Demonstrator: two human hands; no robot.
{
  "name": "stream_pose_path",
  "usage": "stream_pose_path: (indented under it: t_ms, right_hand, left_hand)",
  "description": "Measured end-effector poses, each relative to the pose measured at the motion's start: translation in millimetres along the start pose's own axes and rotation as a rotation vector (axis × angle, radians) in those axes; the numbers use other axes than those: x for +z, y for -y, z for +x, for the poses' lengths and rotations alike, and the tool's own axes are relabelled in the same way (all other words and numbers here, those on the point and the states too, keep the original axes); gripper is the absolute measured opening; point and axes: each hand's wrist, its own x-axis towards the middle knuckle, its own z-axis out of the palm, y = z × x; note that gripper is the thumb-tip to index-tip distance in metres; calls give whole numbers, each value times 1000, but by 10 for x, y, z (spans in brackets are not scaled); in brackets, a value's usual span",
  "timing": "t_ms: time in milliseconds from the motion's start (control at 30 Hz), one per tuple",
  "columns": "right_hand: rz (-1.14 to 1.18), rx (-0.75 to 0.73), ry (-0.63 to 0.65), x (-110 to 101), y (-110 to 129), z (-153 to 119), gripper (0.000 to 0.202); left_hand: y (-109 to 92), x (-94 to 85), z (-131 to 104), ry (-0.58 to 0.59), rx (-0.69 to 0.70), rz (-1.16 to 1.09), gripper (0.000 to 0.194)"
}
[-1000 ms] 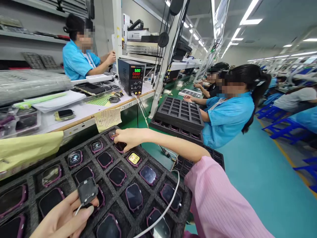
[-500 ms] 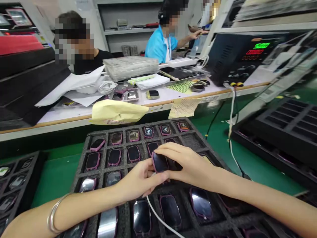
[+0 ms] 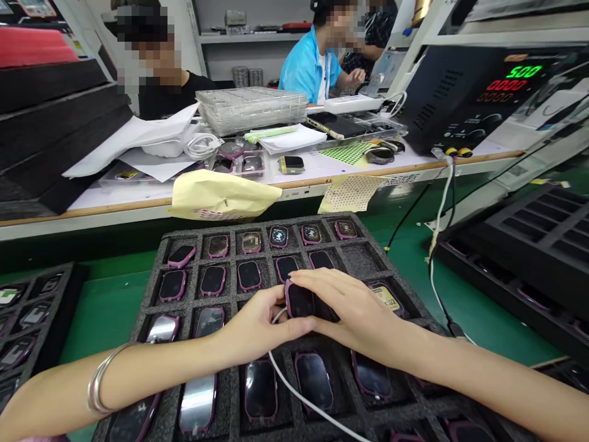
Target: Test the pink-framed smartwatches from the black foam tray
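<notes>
A smartwatch (image 3: 300, 301) with a purple case and dark screen is held between my two hands, above a grey foam tray (image 3: 363, 261). My left hand (image 3: 269, 319) grips its lower left side, thumb along the bottom edge. From above and the right, my right hand (image 3: 347, 301) closes on it, fingertips at the top edge. A white cable (image 3: 299, 396) runs from behind my left fingers toward the bottom; its end is hidden. More purple watches, such as one with a dark screen (image 3: 212, 280), lie in the tray's compartments. A watch with a yellow lit face (image 3: 385, 297) sits beside my right hand.
Beyond the tray stands a workbench (image 3: 304, 187) with papers, clear plastic trays (image 3: 251, 107) and a power supply (image 3: 483, 104) reading 5.00. Black foam trays stand left (image 3: 41, 325) and right (image 3: 543, 245). Two people sit across the bench, one in a blue jacket (image 3: 299, 64).
The view has shifted slightly. Both hands keep hold of the watch in nearly the same pose. Across the bench, the person in blue has lowered an outstretched arm.
</notes>
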Motion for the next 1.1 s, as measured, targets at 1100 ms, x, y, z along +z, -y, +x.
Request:
stream_pose_path:
  t_ms: [1100]
  right_hand:
    - [106,56,11,105,37,15,39]
  left_hand:
    - [-76,8,-2,-82,-75,75,23]
